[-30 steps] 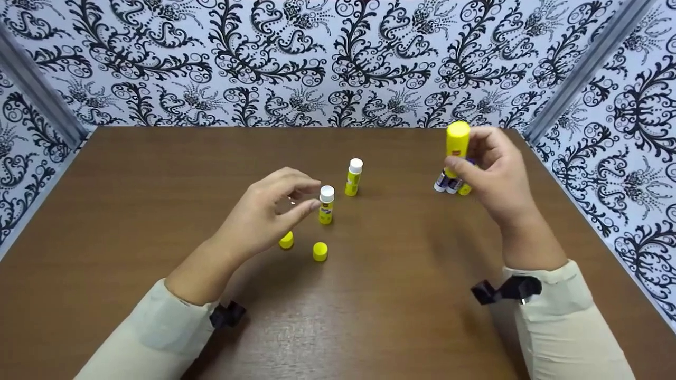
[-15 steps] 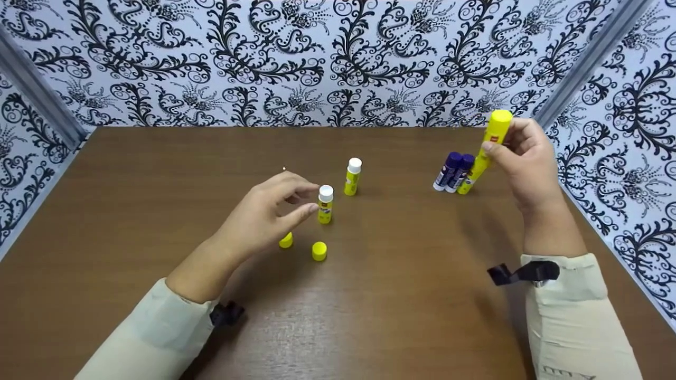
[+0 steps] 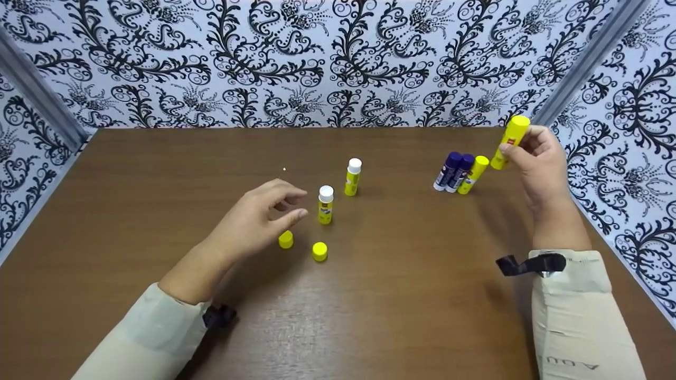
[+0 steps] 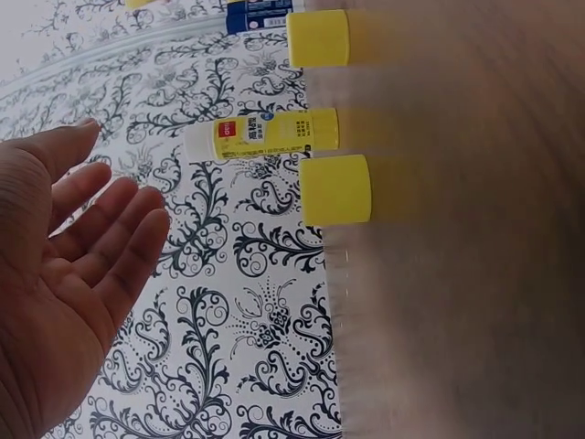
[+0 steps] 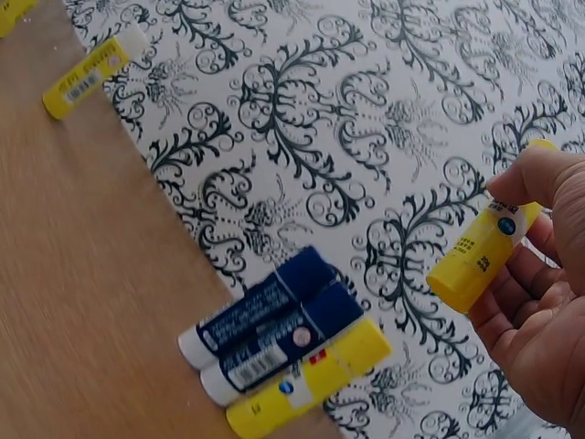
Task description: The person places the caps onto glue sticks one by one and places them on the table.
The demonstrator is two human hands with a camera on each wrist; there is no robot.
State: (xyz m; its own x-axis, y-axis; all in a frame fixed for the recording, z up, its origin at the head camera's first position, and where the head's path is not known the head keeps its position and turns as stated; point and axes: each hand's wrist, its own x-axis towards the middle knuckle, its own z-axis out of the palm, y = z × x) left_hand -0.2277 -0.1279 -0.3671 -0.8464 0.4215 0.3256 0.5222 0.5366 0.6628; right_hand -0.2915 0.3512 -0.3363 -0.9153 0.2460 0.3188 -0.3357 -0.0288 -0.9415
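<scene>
My right hand (image 3: 541,163) pinches a capped yellow glue stick (image 3: 510,142) between thumb and fingers, tilted, at the table's back right. Just left of it, two purple glue sticks (image 3: 454,171) and a capped yellow glue stick (image 5: 311,380) stand side by side. Relaxed and holding nothing, my left hand (image 3: 259,219) hovers left of an uncapped yellow glue stick (image 3: 325,206) with a white top. Farther back stands a second uncapped yellow glue stick (image 3: 353,178). Two yellow caps (image 3: 319,252) sit on the table in front, one partly behind the left fingers.
The brown wooden table (image 3: 401,316) meets a patterned white-and-black wall (image 3: 338,63) at its back, with side panels left and right. A tiny pale speck (image 3: 284,169) lies on the table behind the left hand.
My right hand has carried its yellow glue stick rightward, past the standing row, which now shows fully. The left hand has drawn slightly left, away from the uncapped glue stick.
</scene>
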